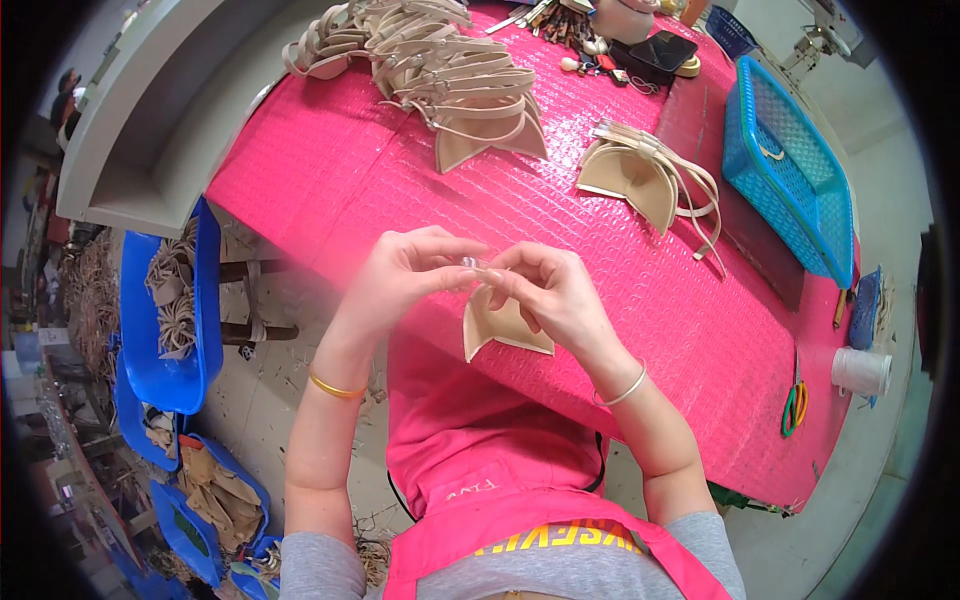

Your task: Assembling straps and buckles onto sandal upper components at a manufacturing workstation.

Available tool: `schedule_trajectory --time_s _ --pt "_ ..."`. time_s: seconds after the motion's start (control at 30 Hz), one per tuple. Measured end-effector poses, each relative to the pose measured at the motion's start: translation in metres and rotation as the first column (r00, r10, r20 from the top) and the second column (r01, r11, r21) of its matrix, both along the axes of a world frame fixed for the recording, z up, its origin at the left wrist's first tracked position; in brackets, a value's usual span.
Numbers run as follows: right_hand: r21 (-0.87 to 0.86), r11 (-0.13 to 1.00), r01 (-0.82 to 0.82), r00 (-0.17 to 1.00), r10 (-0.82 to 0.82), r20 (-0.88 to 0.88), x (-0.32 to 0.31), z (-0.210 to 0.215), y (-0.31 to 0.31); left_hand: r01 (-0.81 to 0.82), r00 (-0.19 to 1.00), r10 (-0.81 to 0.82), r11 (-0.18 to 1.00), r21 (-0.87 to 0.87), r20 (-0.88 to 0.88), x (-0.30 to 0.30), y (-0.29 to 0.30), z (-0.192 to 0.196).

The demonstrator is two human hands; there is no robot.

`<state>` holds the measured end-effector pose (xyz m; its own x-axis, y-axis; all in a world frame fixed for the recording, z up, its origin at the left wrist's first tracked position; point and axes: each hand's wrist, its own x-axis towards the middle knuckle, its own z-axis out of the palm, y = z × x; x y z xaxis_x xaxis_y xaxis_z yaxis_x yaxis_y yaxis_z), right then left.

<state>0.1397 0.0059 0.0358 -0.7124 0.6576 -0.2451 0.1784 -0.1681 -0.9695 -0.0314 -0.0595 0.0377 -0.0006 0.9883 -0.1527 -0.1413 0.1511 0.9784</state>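
Note:
Over the near edge of the table, my two hands come together at fingertip height. The thumb and index finger of my left hand (392, 278) are pinched at a small shiny buckle-like piece (469, 262). My right hand (553, 288) is closed too, its thumb and fingers pressed together right beside that piece. Beneath my fingers hangs a beige sandal upper (508, 325) with a curved, notched lower edge. My right fingers grip its top, and they hide the strap there.
Beige strapped uppers lie in a big pile (465, 85), and a smaller bunch (630, 178) sits nearer. A turquoise basket (745, 140), green-and-orange scissors (795, 405) and a white thread spool (862, 372) are on the right. Blue bins (207, 300) stand at the left.

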Motion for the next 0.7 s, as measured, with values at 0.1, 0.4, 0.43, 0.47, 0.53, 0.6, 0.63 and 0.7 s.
schedule_trajectory --time_s 0.1,0.4,0.43,0.47,0.53,0.6,0.63,0.7 --pt "-0.012 1.000 0.005 0.999 -0.004 0.036 -0.003 0.005 0.000 -0.075 0.992 0.078 0.997 0.031 -0.096 0.001 -0.003 0.003" --pt "-0.068 0.994 0.084 0.992 -0.090 -0.088 -0.013 -0.005 -0.001 -0.156 0.985 0.157 0.987 -0.028 0.067 0.002 -0.005 0.004" --pt "-0.051 0.995 0.082 0.988 -0.088 -0.129 -0.015 -0.008 -0.001 -0.154 0.986 0.155 0.988 -0.028 0.067 0.002 -0.004 0.003" --pt "-0.035 0.996 0.082 0.982 -0.086 -0.169 -0.015 -0.009 -0.001 -0.146 0.986 0.147 0.989 -0.015 0.079 0.002 -0.003 0.002" --pt "0.072 0.993 0.092 0.991 -0.084 -0.106 -0.013 -0.004 -0.001 -0.148 0.985 0.147 0.989 -0.002 0.085 0.001 -0.004 0.002" --pt "0.179 0.979 0.097 0.995 -0.092 -0.040 -0.013 -0.003 -0.001 -0.162 0.985 0.162 0.987 -0.004 0.052 0.003 -0.003 0.003" --pt "0.257 0.963 0.085 0.996 -0.078 -0.039 -0.013 -0.003 -0.002 -0.162 0.985 0.162 0.987 -0.005 0.053 0.003 -0.004 0.003" --pt "0.334 0.939 0.077 0.997 -0.068 -0.038 -0.014 -0.003 -0.002 -0.144 0.990 0.143 0.989 0.028 0.019 0.001 -0.005 0.005"
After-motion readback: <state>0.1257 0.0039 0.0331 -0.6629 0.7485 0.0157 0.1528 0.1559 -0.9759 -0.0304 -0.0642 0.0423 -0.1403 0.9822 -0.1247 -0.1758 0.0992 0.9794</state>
